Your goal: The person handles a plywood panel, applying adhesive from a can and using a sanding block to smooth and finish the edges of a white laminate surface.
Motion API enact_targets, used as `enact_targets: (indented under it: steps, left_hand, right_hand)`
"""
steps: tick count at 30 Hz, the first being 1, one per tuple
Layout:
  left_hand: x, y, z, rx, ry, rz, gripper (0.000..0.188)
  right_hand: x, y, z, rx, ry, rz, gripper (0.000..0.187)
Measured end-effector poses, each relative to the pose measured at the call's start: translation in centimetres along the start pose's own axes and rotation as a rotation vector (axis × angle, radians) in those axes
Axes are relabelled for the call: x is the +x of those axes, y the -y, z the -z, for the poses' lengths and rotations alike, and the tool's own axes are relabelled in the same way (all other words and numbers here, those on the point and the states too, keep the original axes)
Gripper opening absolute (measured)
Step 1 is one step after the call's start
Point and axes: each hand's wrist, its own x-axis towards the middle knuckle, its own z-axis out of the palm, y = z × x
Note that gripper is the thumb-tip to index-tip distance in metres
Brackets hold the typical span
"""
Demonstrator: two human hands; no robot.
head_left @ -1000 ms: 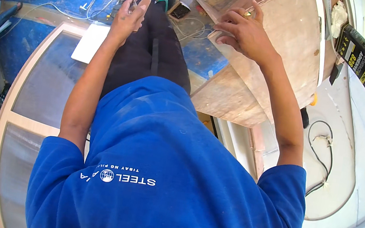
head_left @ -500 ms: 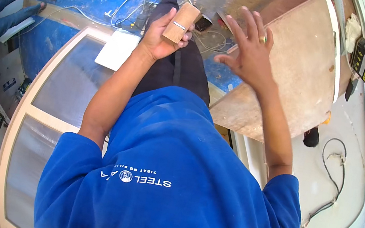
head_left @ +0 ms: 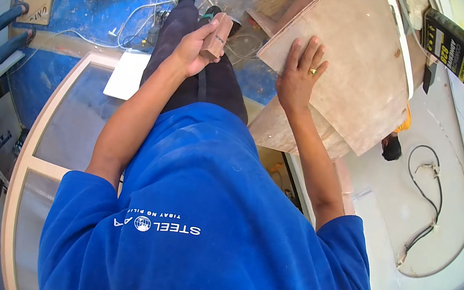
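Matt, bare wood shows on the reddish-brown block (head_left: 214, 44), its faces smooth. A broad tan board (head_left: 360, 62), apparently plywood, looks dull, dusty and blotched. A yellow ring (head_left: 313, 71) gleams like polished metal. From where I stand, the blue shirt (head_left: 219, 185) is soft matt cloth, dusted pale in patches; the dark trousers (head_left: 226, 87) are dull fabric. A pale frame (head_left: 46, 168) of smooth wood borders a hazy, faintly glossy pane (head_left: 78, 120), its material hard to tell. The blue floor (head_left: 86, 9) looks scuffed and grimy.
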Motion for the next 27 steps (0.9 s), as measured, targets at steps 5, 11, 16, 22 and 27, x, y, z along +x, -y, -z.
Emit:
enact_targets:
  steps: [5, 11, 16, 22, 27]
  left_hand:
    - [-1.6, -1.7, -0.6, 0.123, 0.012, -0.032, 0.045]
    - [-3.9, -4.8, -4.4, 0.181, 0.077, -0.126, 0.042]
    - [-6.0, -7.3, -8.1, 0.331, 0.153, -0.191, 0.041]
    - [-6.8, -9.5, -9.6, 0.446, 0.162, -0.214, 0.044]
    - [-8.0, -10.2, -10.0, 0.463, 0.204, -0.242, 0.044]
  right_hand:
    - [-0.9, -0.3, 7.6, 0.042, 0.126, 0.023, 0.080]
    - [-1.6, -4.0, 22.3, 0.195, 0.250, 0.090, 0.098]
    - [0.8, -10.0, 29.9, 0.304, 0.164, 0.215, 0.095]
    - [5.9, -13.5, 36.4, 0.345, 0.281, 0.060, 0.078]
    - [10.1, -14.9, 40.4, 0.319, 0.303, 0.000, 0.059]
